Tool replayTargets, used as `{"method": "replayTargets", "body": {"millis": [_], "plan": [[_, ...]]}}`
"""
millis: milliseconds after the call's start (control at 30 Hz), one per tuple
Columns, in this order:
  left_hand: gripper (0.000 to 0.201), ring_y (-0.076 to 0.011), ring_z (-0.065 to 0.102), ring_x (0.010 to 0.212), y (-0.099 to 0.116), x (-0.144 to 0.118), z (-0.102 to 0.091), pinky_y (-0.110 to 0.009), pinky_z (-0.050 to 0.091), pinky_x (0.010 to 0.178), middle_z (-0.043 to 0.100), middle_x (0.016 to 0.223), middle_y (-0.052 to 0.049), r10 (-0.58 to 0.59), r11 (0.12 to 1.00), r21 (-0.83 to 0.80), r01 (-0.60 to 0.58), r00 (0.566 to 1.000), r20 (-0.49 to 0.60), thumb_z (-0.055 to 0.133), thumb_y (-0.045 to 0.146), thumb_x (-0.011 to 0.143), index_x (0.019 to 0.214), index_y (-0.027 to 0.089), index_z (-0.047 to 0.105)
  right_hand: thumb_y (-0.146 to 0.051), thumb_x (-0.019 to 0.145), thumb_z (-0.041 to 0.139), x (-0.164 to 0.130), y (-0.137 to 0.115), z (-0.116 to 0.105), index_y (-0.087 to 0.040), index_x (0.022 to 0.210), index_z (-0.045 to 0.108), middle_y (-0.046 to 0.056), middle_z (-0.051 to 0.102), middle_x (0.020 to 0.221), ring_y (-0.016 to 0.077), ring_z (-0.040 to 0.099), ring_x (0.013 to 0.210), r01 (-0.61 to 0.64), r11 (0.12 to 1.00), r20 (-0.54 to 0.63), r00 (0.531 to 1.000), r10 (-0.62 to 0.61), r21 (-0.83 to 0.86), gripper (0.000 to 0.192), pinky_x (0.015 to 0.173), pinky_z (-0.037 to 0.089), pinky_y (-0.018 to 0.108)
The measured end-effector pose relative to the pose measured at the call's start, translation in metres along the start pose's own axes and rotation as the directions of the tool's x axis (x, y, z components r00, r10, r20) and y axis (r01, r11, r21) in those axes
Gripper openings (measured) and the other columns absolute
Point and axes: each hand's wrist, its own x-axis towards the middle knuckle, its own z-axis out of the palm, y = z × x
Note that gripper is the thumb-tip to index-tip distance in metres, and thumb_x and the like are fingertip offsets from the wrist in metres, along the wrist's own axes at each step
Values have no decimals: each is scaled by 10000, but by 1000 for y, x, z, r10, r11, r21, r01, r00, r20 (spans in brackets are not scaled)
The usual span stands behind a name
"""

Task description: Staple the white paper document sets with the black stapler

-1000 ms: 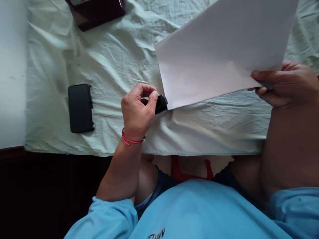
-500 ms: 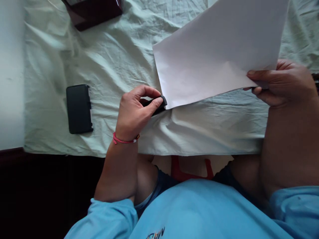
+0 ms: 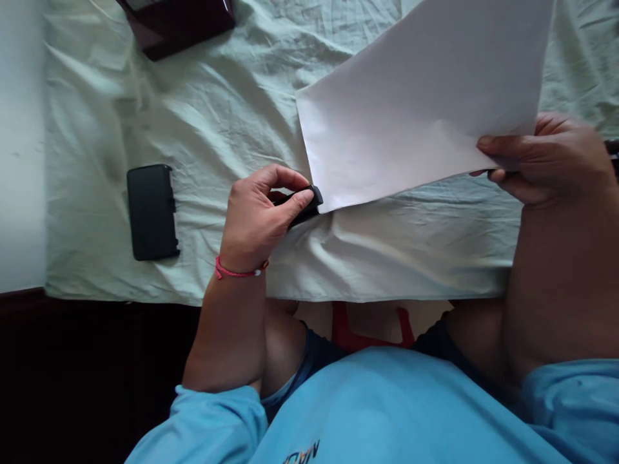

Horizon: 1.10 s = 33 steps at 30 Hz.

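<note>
Left hand: your left hand (image 3: 258, 216) grips a small black stapler (image 3: 305, 201) at the paper's lower corner.
Right hand: your right hand (image 3: 544, 158) pinches the white paper (image 3: 420, 103), lifted over the cloth-covered worktop (image 3: 217, 116).

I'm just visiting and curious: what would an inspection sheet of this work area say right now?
Surface: table under a wrinkled pale green cloth, which hangs over the near edge.
Job's things: white paper sheets, held above the cloth; small black stapler-like tool at their lower left corner.
Clutter: flat black case lying on the cloth to the left; dark red box at the far edge.
Hands: left hand closed around the black tool; right hand pinching the sheets' right edge.
Cables: nothing seen.
Surroundings: pale wall at left; red stool partly visible under the table.
</note>
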Motion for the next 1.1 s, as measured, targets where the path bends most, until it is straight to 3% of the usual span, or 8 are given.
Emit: {"method": "replayTargets", "body": {"millis": [433, 1100], "plan": [[111, -123, 718, 710, 1, -1, 2, -198, 568, 612, 789, 838, -4, 24, 999, -37, -24, 1000, -5, 886, 260, 820, 866, 218, 794, 68, 781, 701, -4, -2, 4, -104, 753, 647, 37, 629, 760, 86, 593, 505, 2, 1000, 17, 1000, -2, -12, 183, 326, 365, 147], [108, -173, 739, 761, -3, 3, 4, -294, 619, 686, 814, 903, -28, 116, 992, 43, -116, 993, 2, 880, 294, 821, 861, 223, 809, 32, 776, 723, -3, 0, 4, -90, 793, 706, 56, 683, 777, 93, 613, 503, -7, 1000, 59, 998, 8, -20, 124, 334, 399, 133]]}}
